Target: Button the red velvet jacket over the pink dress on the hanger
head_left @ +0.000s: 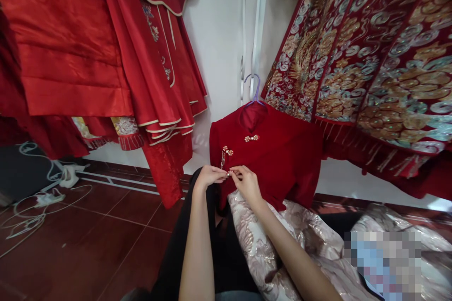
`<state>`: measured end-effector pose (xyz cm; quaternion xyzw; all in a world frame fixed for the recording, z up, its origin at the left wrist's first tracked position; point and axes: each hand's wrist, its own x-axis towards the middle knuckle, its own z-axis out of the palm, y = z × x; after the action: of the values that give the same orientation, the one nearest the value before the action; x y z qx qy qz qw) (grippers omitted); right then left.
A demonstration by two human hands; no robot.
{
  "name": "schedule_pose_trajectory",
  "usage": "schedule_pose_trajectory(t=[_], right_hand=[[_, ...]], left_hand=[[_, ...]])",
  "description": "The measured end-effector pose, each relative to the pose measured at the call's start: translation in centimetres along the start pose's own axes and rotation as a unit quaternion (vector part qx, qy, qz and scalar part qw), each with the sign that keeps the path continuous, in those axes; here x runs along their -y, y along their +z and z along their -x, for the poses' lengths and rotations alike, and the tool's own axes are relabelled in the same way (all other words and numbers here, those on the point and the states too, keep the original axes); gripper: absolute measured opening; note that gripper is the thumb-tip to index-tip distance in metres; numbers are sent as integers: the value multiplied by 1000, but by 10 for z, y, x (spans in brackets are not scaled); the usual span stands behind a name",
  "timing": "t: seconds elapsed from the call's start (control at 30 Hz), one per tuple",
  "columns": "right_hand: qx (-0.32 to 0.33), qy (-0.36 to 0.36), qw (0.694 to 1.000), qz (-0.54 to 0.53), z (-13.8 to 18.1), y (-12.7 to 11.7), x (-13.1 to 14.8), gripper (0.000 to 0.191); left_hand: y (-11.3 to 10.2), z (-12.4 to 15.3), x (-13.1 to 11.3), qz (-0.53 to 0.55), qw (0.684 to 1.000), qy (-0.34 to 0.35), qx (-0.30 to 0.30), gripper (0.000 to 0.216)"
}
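Note:
In front of me hangs a dark red jacket [275, 159] with a stand collar, on a purple hanger [257, 85]. A gold-and-pearl frog button [252, 138] sits below its collar, and another beaded flower fastening [228, 151] lies along the side opening. Just below that, my left hand [211, 177] and my right hand [246, 181] meet, fingertips pinched together on a small pearly frog button [229, 174]. The fingers cover most of it. Beneath my right forearm, a pale silvery brocade cloth [261, 239] lies across my lap.
Red garments [70, 56] hang at the left, and an embroidered, fringed red garment [381, 56] hangs at the right. A white metal rack pole [259, 23] rises behind the jacket. White cables [33, 216] lie loose on the brown tiled floor [116, 239]. A blurred-out patch covers the lower right.

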<state>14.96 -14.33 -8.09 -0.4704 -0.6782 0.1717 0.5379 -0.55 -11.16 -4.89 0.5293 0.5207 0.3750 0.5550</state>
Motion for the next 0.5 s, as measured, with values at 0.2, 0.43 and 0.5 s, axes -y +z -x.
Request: schedule_pose_trajectory(t=[0.2, 0.43, 0.5], right_hand=[[105, -8, 993, 50, -14, -46, 24, 26], [118, 56, 991, 43, -14, -73, 44, 17], [123, 54, 988, 77, -12, -61, 37, 13]], left_hand=[[-9, 1, -4, -12, 999, 12, -36, 25], [-11, 2, -9, -137, 982, 124, 26, 17], [-7, -1, -5, -173, 976, 130, 39, 12]])
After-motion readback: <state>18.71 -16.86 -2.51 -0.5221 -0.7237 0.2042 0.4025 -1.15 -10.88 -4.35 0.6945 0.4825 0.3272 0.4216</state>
